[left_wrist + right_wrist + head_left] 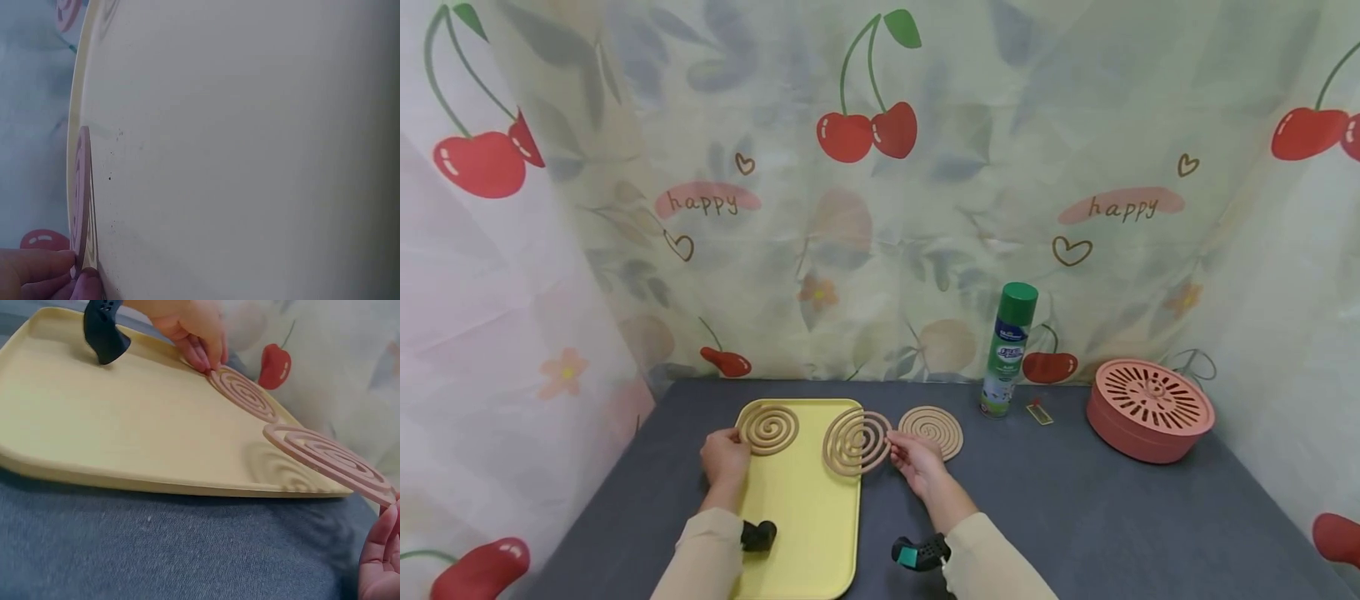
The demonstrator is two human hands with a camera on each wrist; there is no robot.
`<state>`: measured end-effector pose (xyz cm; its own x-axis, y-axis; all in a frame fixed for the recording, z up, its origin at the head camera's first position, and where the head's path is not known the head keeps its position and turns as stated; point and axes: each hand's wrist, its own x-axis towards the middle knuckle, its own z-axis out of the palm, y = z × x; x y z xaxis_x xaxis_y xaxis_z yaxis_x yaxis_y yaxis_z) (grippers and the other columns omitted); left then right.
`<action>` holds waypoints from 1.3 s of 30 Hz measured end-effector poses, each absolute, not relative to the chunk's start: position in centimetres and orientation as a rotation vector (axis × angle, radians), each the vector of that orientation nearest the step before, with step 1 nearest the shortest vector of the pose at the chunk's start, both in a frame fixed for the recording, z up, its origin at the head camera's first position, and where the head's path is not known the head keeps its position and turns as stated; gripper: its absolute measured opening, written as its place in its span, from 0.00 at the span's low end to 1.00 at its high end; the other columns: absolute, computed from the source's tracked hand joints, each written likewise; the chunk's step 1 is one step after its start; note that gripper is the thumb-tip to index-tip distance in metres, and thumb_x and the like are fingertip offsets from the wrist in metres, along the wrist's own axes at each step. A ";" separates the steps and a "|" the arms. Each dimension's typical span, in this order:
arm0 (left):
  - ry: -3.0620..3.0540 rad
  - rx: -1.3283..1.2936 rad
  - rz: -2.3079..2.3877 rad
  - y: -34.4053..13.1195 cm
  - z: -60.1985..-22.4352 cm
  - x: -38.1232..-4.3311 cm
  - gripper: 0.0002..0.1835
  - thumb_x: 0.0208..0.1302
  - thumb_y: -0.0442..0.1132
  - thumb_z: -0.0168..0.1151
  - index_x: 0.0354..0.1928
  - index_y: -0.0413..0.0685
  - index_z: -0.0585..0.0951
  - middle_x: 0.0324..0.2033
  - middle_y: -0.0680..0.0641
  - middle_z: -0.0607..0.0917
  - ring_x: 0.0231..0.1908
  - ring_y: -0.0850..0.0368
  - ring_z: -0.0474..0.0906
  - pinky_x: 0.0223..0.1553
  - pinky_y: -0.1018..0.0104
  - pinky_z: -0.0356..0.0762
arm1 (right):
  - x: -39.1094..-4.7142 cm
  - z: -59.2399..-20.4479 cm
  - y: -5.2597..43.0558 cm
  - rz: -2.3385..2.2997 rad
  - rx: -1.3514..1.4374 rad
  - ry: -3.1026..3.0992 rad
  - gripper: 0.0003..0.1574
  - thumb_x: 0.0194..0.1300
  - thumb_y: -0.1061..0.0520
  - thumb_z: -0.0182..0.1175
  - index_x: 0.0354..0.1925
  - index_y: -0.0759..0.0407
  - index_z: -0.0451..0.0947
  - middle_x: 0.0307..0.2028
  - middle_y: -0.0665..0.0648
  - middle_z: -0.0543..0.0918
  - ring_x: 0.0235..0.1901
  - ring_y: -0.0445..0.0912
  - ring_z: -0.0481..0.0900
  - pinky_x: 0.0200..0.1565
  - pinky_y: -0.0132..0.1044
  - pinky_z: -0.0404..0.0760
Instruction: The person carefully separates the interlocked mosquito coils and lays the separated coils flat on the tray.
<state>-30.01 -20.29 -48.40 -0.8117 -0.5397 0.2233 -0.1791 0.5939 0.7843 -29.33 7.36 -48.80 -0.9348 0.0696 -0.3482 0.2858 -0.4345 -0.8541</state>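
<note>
Two brown mosquito coils are in my hands over the yellow tray (801, 533). My left hand (727, 458) pinches the outer edge of one mosquito coil (769, 430) near the tray's far left corner; the left wrist view shows this coil (82, 194) edge-on, close above the tray. With thumb and fingers my right hand (919, 467) pinches the other mosquito coil (857, 442) by its right edge. That coil (331, 456) is raised above the tray's right rim and casts a shadow on it. A third, tightly wound coil (931, 432) lies on the dark table behind my right hand.
A green spray can (1008, 350) stands at the back, with a small metal piece (1039, 412) beside it. At the far right sits a round pink slotted box (1150, 410). A cherry-print curtain (865, 250) hangs behind the dark table (1000, 492).
</note>
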 end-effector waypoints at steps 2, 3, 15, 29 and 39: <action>-2.389 0.573 -1.100 -20.2 -48.4 -30.0 0.11 0.46 0.23 0.55 0.31 0.31 0.84 0.26 0.35 0.84 0.30 0.39 0.78 0.36 0.49 0.73 | -29.5 -48.9 7.2 -2.513 0.523 1.600 0.04 0.58 0.67 0.59 0.34 0.65 0.79 0.18 0.47 0.78 0.18 0.34 0.73 0.24 0.24 0.74; -2.389 0.572 -1.096 -20.2 -48.5 -30.0 0.11 0.46 0.23 0.55 0.31 0.31 0.84 0.26 0.35 0.84 0.30 0.39 0.78 0.36 0.49 0.73 | -29.5 -48.9 7.1 -2.515 0.533 1.603 0.04 0.58 0.68 0.59 0.34 0.65 0.79 0.18 0.47 0.78 0.18 0.34 0.73 0.24 0.24 0.74; -2.408 0.554 -1.060 -20.3 -48.0 -30.0 0.07 0.45 0.23 0.55 0.23 0.33 0.82 0.19 0.39 0.80 0.25 0.43 0.74 0.31 0.52 0.69 | -30.2 -49.0 6.0 -2.524 0.606 1.641 0.14 0.58 0.69 0.59 0.44 0.73 0.76 0.19 0.49 0.79 0.19 0.35 0.75 0.25 0.24 0.76; -2.460 0.523 -1.036 -20.3 -47.9 -29.9 0.05 0.47 0.25 0.56 0.21 0.35 0.80 0.19 0.40 0.79 0.24 0.44 0.73 0.32 0.49 0.69 | -30.6 -48.8 4.6 -2.354 0.546 1.837 0.17 0.59 0.70 0.56 0.47 0.76 0.75 0.24 0.53 0.79 0.24 0.38 0.78 0.34 0.30 0.82; -2.522 0.446 -0.969 -20.6 -47.9 -30.0 0.05 0.47 0.26 0.55 0.20 0.36 0.80 0.23 0.36 0.82 0.29 0.37 0.77 0.34 0.45 0.70 | -30.9 -48.5 4.0 -2.288 0.496 1.929 0.18 0.58 0.71 0.56 0.48 0.78 0.74 0.32 0.62 0.83 0.24 0.38 0.79 0.36 0.31 0.82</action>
